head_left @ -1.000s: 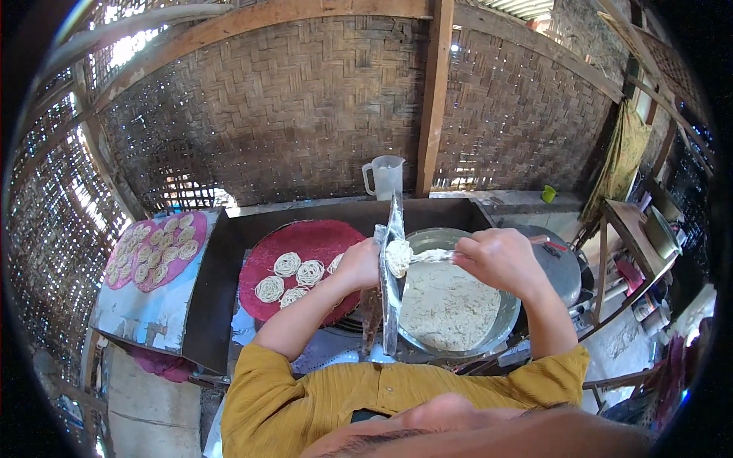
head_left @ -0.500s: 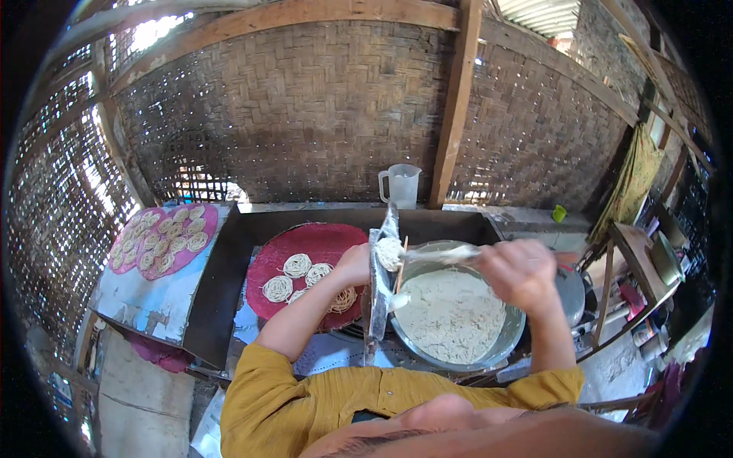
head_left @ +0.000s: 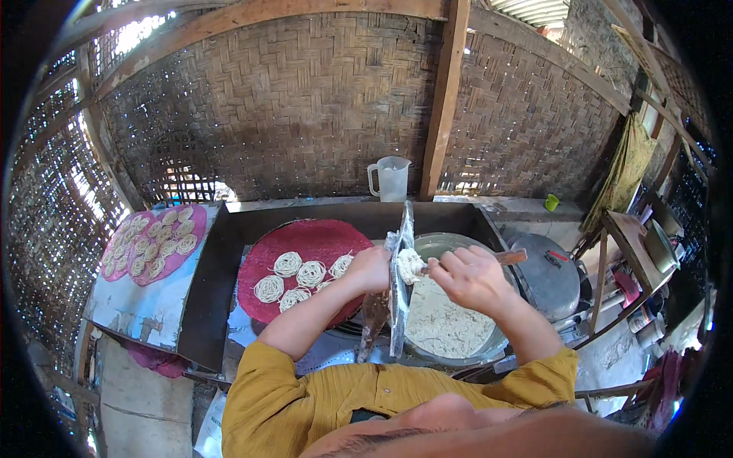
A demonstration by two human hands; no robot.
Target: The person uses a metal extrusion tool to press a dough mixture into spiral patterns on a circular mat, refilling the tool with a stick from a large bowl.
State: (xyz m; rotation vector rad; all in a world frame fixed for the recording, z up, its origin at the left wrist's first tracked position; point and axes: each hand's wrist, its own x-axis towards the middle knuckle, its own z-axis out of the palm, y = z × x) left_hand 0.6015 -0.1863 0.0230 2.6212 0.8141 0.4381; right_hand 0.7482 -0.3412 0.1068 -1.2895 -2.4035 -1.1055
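Observation:
My left hand point(head_left: 372, 269) is closed on the side of a dough-smeared wooden press point(head_left: 400, 294), which is tipped up on edge between a red tray and a basin. A lump of pale wet dough point(head_left: 410, 266) clings to the press's right face. My right hand point(head_left: 472, 281) grips a wooden-handled scoop point(head_left: 511, 257) close against that lump; the working end is hidden by fingers and dough. Below is a round basin point(head_left: 505, 336) of thick pale batter point(head_left: 450, 320). On the round red tray point(head_left: 305, 237), several coiled noodle nests point(head_left: 311, 273) lie left of my left hand.
More nests sit on pink mats point(head_left: 172, 263) over a light blue board point(head_left: 126, 309) at far left. A clear jug point(head_left: 393, 182) and green cup point(head_left: 551, 202) stand on the back ledge. A lidded pot point(head_left: 544, 282) sits right of the basin. A woven wall point(head_left: 305, 114) closes the back.
My right hand has swung left and inward, bringing the scoop and its dough against the press. The press has tipped further on edge, with my left hand still on it.

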